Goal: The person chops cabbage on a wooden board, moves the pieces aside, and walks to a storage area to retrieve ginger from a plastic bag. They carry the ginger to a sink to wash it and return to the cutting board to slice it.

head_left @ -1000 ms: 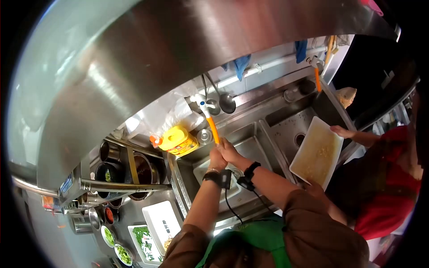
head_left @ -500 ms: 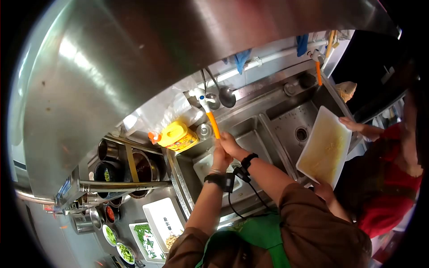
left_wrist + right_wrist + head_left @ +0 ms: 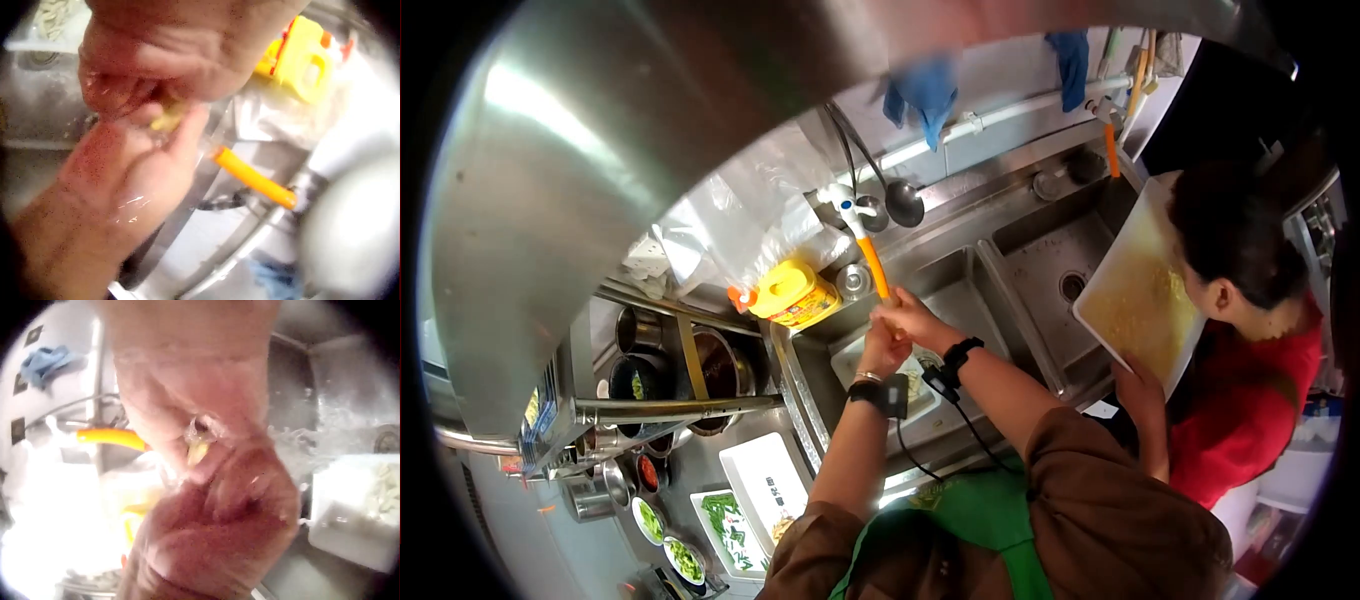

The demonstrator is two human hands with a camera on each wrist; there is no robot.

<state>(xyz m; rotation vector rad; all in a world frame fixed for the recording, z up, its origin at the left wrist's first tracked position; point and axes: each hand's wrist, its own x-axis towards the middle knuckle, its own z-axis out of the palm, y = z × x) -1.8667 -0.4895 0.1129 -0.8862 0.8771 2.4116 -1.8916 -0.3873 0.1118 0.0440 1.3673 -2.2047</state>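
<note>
Moved: since a second ago the person in red beside me has leaned in over the right-hand basin, head now above the white tray they hold tilted at its edge; my own hands have stayed under the orange spout, only lifted a little.
Hood: steel extractor hood fills the upper left of the head view; neither wrist camera shows it.
Sink: double steel sink; my hands work over the left basin, where a white tub sits below them.
Tub, wrist view: only the right wrist camera shows what is in the white tub, pale strips I cannot name.
Jug: yellow jug with orange cap on the ledge just left of the tap; the left wrist camera catches it behind my knuckles.
Left hand: my left hand lies under the right, fingers curled round a small yellow piece; wet, I think.
Right hand: my right hand comes down on top, fingertips pinching the same yellow piece; the two hands are pressed together on it.
Meaning: to my mind I am in the middle of rinsing or rubbing the piece under the spout; water itself I cannot make out.
</note>
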